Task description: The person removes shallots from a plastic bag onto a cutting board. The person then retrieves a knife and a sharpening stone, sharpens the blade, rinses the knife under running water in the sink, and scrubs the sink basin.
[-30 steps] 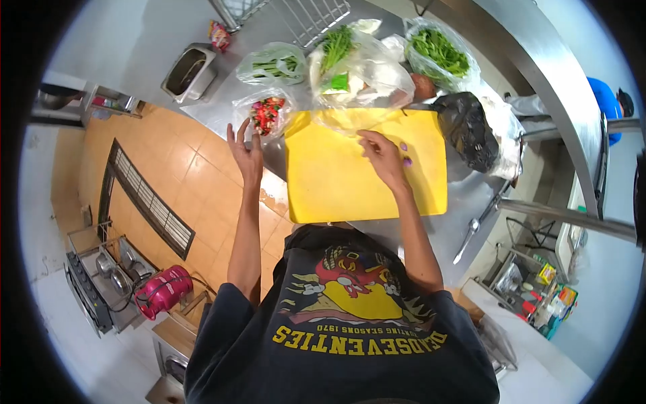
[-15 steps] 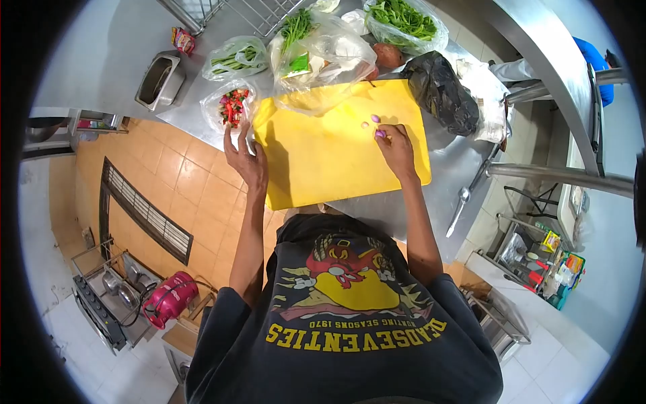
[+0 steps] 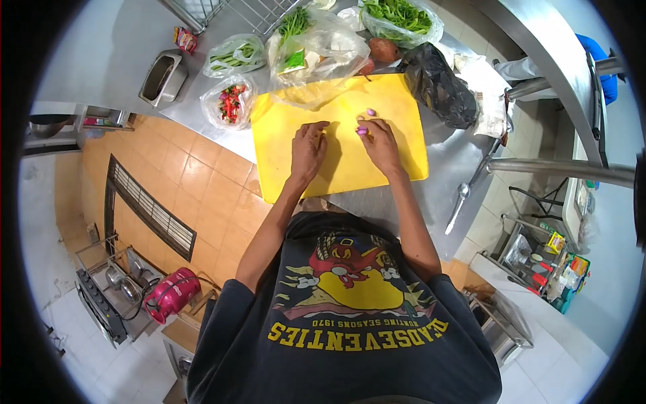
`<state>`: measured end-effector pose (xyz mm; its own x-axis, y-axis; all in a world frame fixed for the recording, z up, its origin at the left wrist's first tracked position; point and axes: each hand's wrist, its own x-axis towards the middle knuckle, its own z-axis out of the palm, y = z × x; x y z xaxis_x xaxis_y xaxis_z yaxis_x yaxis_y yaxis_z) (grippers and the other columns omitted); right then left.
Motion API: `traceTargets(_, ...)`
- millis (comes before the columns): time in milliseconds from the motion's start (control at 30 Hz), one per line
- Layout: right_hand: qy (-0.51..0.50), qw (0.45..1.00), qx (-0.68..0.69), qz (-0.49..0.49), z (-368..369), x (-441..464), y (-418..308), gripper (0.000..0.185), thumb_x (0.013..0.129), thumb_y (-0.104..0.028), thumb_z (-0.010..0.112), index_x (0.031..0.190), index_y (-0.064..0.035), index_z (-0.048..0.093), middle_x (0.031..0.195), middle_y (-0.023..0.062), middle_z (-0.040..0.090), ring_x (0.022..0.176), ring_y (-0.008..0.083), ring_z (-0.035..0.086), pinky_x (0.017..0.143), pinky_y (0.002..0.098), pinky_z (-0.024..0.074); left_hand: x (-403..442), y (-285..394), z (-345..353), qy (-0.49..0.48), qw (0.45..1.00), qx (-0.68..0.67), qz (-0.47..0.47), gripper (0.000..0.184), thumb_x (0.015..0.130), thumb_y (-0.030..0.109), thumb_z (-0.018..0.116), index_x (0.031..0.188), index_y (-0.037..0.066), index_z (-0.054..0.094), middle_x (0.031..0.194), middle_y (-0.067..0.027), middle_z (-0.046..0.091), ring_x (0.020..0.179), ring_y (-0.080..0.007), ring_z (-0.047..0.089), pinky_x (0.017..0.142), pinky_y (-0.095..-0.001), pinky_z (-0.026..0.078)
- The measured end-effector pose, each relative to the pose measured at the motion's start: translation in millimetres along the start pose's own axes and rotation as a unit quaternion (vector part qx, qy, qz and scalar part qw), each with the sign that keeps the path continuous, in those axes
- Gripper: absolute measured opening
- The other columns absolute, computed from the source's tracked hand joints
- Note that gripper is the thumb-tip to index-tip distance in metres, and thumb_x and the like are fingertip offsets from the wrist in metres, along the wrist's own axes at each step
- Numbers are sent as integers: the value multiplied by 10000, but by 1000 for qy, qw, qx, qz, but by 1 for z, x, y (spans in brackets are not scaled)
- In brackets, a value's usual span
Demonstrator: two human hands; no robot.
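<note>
Over the yellow cutting board (image 3: 289, 182), my left hand (image 3: 309, 149) is held with its fingers loosely bent and apart; I see nothing in them. My right hand (image 3: 381, 147) pinches a small purple shallot (image 3: 362, 130) between thumb and fingers, facing my left hand. Just beyond those fingertips another peeled shallot (image 3: 371, 112) lies on the board, with a small pale piece beside it. Left of the board sits a clear plastic bag (image 3: 208, 104) holding chopped red and green chillies (image 3: 232, 102).
Behind the board lie a bag of green beans (image 3: 235, 56), a large clear bag (image 3: 336, 50), leafy greens (image 3: 400, 19) and a brown root vegetable (image 3: 383, 50). A black plastic bag (image 3: 441, 87) borders the right side. A spoon (image 3: 459, 202) rests near the right edge.
My left hand has moved right, from beside the chilli bag to over the board. My right hand has shifted slightly left, still pinching the shallot.
</note>
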<state>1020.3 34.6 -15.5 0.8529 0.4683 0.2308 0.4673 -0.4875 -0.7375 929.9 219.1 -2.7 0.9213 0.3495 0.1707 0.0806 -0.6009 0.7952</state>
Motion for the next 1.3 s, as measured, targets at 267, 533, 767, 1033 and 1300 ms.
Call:
traceTargets(267, 44, 997, -14, 65, -13, 27, 21, 291, 844, -96, 652, 1135, -83, 637, 1080, 150, 615, 1026, 336, 569, 878, 408, 474, 9, 25, 29, -49, 994, -22, 97, 345, 837, 105, 662, 1178, 123, 614, 1047, -156, 617, 967, -331, 579, 876, -416, 468)
traceTargets(533, 51, 998, -28, 33, -31, 21, 8, 279, 843, -89, 636, 1122, -73, 634, 1082, 156, 618, 1004, 335, 576, 866, 405, 477, 17, 17, 45, -50, 989, 59, 127, 277, 800, 91, 677, 1073, 115, 635, 1002, -134, 631, 924, -351, 589, 802, -454, 484)
traceTargets(767, 195, 958, -88, 193, -112, -72, 55, 155, 860, -72, 591, 990, -49, 673, 927, 150, 652, 879, 324, 610, 785, 403, 489, 7, -6, 7, -18, 998, 34, 51, 257, 816, 74, 668, 1071, 87, 635, 963, -138, 639, 896, -342, 591, 783, -430, 486)
traceTargets(1033, 307, 852, -306, 294, -187, -116, 121, 236, 839, -91, 611, 1074, -68, 620, 1024, 167, 610, 912, 353, 576, 793, 450, 456, 7, 0, -1, -34, 999, 16, 7, 240, 847, 81, 669, 1084, 74, 640, 954, -138, 626, 891, -284, 579, 776, -381, 484)
traceTargets(1300, 184, 876, -134, 425, -202, -163, 101, 346, 822, -302, 700, 1008, -25, 609, 760, 165, 664, 676, 316, 650, 658, 431, 488, 6, -7, 1, -36, 999, -17, -16, 220, 888, 138, 663, 1092, 57, 651, 941, -112, 592, 825, -214, 546, 762, -327, 466)
